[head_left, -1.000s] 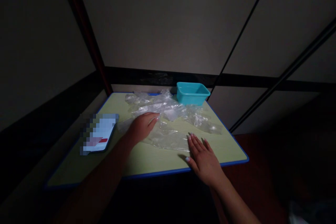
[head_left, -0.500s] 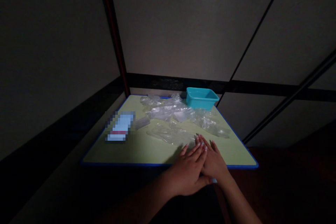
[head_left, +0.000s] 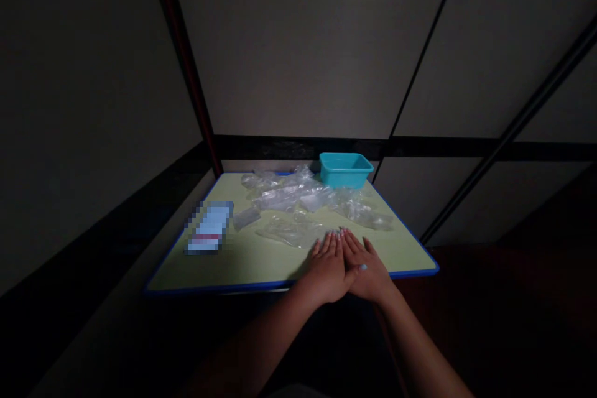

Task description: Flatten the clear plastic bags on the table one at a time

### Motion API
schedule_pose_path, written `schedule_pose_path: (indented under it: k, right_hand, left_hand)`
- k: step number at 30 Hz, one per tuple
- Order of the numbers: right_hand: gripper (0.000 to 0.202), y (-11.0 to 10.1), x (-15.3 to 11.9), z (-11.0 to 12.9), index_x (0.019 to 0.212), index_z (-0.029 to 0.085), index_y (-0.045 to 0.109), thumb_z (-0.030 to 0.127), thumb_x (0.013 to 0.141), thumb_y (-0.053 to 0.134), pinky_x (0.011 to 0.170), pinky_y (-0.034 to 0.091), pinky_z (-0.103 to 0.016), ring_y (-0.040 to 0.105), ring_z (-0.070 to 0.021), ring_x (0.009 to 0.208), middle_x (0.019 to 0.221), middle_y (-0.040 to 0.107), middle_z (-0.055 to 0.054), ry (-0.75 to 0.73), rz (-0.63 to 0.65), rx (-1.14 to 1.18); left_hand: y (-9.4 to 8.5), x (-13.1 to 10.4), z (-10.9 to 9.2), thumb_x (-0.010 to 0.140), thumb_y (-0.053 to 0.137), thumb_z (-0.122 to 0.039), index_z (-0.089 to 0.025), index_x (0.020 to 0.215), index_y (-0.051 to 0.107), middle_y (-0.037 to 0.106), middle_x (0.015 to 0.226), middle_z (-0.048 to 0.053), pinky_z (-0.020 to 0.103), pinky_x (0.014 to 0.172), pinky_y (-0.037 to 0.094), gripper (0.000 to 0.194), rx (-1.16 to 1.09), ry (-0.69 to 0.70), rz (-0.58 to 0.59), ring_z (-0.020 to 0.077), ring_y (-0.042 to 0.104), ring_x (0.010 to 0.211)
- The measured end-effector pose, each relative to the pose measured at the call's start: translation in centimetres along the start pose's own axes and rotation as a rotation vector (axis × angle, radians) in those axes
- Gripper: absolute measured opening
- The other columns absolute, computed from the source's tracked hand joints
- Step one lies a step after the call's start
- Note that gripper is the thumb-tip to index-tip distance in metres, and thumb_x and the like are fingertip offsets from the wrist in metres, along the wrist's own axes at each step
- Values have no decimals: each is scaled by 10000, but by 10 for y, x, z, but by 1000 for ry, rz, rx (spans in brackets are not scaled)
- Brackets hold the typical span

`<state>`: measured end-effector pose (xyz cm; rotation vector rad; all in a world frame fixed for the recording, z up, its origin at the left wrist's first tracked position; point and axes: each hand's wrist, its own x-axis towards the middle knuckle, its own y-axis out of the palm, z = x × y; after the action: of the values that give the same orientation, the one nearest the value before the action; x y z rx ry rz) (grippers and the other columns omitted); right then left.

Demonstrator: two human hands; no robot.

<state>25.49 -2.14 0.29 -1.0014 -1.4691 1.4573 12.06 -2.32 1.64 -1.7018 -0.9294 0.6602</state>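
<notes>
My left hand [head_left: 328, 272] lies palm down near the front edge of the table [head_left: 209, 275], its fingers stretched out and its thumb over the back of the other hand. My right hand [head_left: 367, 265] rests flat beside it, the two touching, fingers pointing away from me. Neither holds anything. Just beyond my left fingertips lies a flat, clear plastic bag [head_left: 293, 232]. Behind it are more crumpled clear plastic bags [head_left: 280, 194], spread across the table; one on the right [head_left: 361, 212] reaches toward the table's side edge.
A turquoise plastic basin [head_left: 344, 179] stands at the back right of the table. To the left lies a pixelated, bright flat rectangle [head_left: 212, 227], with a small greyish packet [head_left: 246, 218] next to it. Panelled walls [head_left: 298, 62] rise behind and left of the table.
My left hand has slid forward and off the right hand's fingers, so both now lie side by side. The view has shifted and tilted slightly. The bags and basin stay in place.
</notes>
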Motion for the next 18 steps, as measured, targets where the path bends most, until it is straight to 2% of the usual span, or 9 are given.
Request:
schedule_pose_path:
  k: [5, 9, 13, 18]
  right_hand:
    - [802, 2, -1, -1, 1453, 31, 239, 368, 756, 446, 1108, 169, -526, 185, -289, 1401, 1507, 192, -182, -7, -23, 13]
    - [896, 4, -1, -1, 1453, 14, 224, 516, 750, 464, 1106, 160, -541, 174, -304, 1402, 1508, 182, -199, -14, -53, 41]
    - [1013, 4, 0, -2, 1459, 4, 180, 677, 743, 425, 1105, 139, -557, 144, -312, 1406, 1510, 139, -217, -24, -31, 46]
    - [1093, 4, 1, -3, 1463, -9, 138, 771, 732, 366, 1109, 115, -559, 124, -319, 1409, 1512, 114, -229, -23, -14, 45]
  left_hand:
    - [5, 1, 5, 917, 128, -612, -17, 1464, 182, 149, 1533, 165, 431, 1154, 118, 810, 26, -24, -25, 255, 86, 1423]
    - [3, -2, 16, 910, 119, -633, -45, 1461, 218, 175, 1530, 153, 435, 1147, 142, 813, 45, -70, -30, 251, 101, 1422]
    - [-3, -8, 36, 931, 164, -589, -97, 1461, 245, 174, 1533, 125, 442, 1140, 150, 727, 91, -73, -37, 228, 113, 1423]
    - [-10, -16, 65, 942, 202, -560, -101, 1465, 226, 160, 1537, 101, 449, 1138, 151, 696, 135, -81, -27, 216, 116, 1424]
